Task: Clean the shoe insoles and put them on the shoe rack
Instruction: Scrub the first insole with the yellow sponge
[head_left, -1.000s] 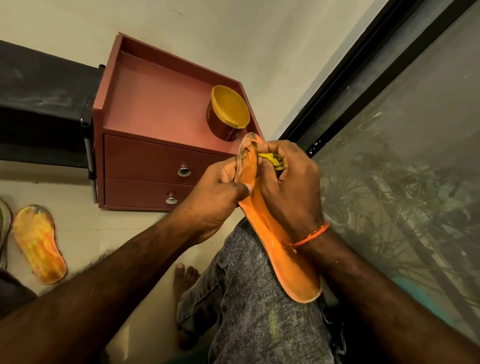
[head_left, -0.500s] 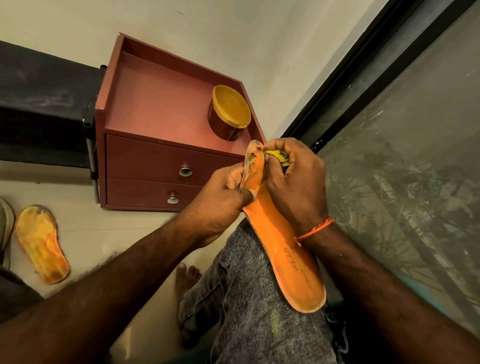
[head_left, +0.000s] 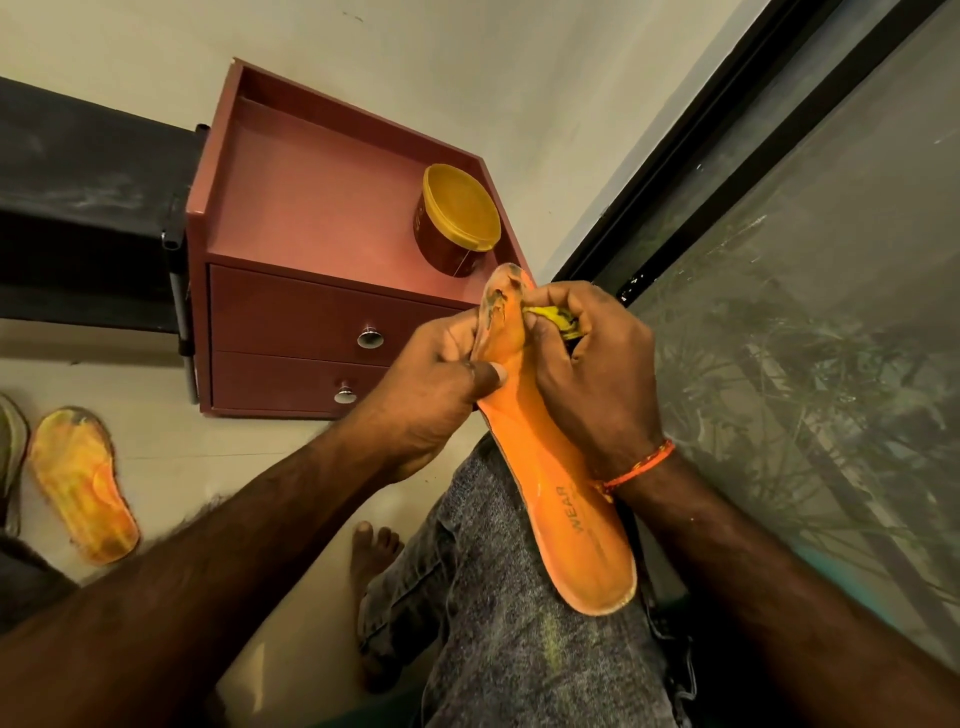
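The orange insole lies along the person's knee, its toe end raised. It looks light and bendable, so holding near the toe seems best. The left hand pinches its edge; the right hand presses a yellow cloth there. The window is close on the right; the floor to the left gives more room.
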